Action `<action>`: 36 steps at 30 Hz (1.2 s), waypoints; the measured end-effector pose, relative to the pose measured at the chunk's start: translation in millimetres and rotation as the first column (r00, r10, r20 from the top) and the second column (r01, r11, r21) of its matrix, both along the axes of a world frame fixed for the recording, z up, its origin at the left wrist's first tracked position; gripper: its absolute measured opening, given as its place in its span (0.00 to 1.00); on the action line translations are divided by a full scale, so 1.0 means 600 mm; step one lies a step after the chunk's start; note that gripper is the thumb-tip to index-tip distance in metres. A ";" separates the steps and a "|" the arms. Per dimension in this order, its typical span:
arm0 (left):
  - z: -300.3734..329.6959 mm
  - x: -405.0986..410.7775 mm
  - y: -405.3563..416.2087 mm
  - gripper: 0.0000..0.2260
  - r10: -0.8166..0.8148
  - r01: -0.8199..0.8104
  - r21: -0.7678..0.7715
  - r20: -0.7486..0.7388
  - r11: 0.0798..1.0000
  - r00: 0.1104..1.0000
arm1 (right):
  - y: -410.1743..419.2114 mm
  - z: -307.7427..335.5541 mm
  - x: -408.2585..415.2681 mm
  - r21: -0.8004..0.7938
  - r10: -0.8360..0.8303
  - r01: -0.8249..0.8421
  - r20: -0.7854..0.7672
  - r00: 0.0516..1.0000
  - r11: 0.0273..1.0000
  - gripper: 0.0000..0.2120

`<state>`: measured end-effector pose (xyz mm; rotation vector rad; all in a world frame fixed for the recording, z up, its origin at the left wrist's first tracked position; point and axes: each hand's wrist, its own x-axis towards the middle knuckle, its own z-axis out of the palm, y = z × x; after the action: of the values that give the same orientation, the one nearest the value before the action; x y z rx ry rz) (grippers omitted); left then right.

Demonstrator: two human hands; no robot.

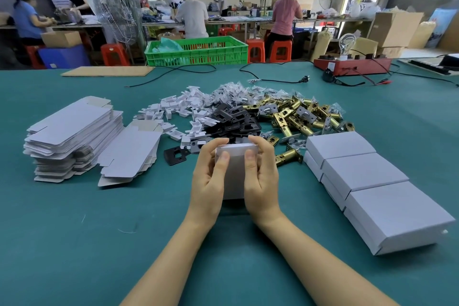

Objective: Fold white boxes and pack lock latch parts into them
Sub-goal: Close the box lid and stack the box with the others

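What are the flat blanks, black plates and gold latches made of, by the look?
Flat box blanks: white-coated paperboard, likely; matte white faces, grey-brown backing on the flaps.
Black strike plates: probably stamped metal with a matte black coating; thin, flat, punched holes.
Latch bodies: metal, brass-coloured shiny plating with silver faceplates; base metal cannot be told.

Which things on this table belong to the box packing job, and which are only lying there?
Job: white box in both hands; flat box blanks; brass latches; black plates; white plastic pieces; closed boxes.

Lying about: red device; black cable; cardboard sheet.
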<state>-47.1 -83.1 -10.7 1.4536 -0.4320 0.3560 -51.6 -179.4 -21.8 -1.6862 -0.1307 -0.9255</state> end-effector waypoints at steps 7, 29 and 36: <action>0.003 0.000 -0.001 0.12 0.026 -0.026 0.024 -0.006 0.999 1.000 | -0.001 0.001 0.001 0.014 -0.009 0.008 0.028 1.000 1.000 0.08; -0.006 0.005 -0.005 0.08 0.000 -0.004 0.058 0.075 0.998 0.997 | -0.013 -0.001 0.005 -0.047 -0.016 0.020 0.088 0.996 0.999 0.08; -0.007 0.006 -0.003 0.05 -0.011 0.009 0.033 0.044 0.999 0.999 | -0.014 -0.001 0.006 -0.043 -0.006 0.010 0.092 0.996 0.999 0.07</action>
<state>-43.4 -85.1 -14.9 1.4773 -0.4821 0.3747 -48.1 -188.1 -22.3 -1.6859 -0.2074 -1.0131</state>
